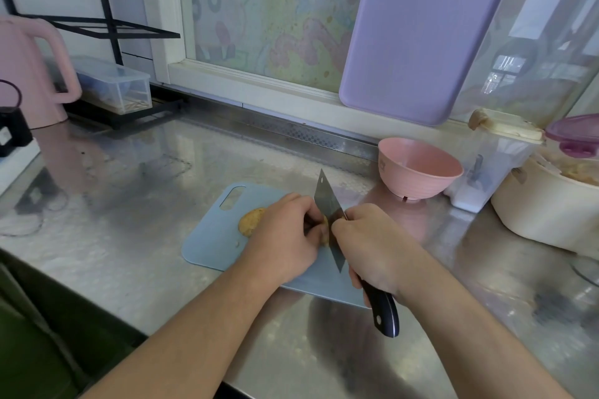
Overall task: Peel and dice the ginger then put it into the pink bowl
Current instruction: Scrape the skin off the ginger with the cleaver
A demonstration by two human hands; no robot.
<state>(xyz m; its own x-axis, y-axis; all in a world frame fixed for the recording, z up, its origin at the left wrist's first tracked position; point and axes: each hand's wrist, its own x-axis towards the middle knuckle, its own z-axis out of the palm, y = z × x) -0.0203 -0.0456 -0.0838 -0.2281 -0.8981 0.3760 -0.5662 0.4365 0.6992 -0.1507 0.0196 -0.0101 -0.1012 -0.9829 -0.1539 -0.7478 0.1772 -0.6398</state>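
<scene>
Blue cutting board (pixel 210 238) carries the ginger (pixel 251 221), mostly hidden under our left hand (pixel 285 236), which pinches it. Our right hand (pixel 372 246) grips the cleaver (pixel 327 204), covering part of the blade. Pink bowl (pixel 418 168) sits nearby, interior partly unseen.

Tan, rough-skinned ginger (pixel 251 221) lying on the blue cutting board (pixel 210 246), its right end hidden under the fingers, pale flesh showing beside the cleaver blade (pixel 329 214). Pink bowl (pixel 418 168) standing upright on the steel counter, off the board to the right.
</scene>
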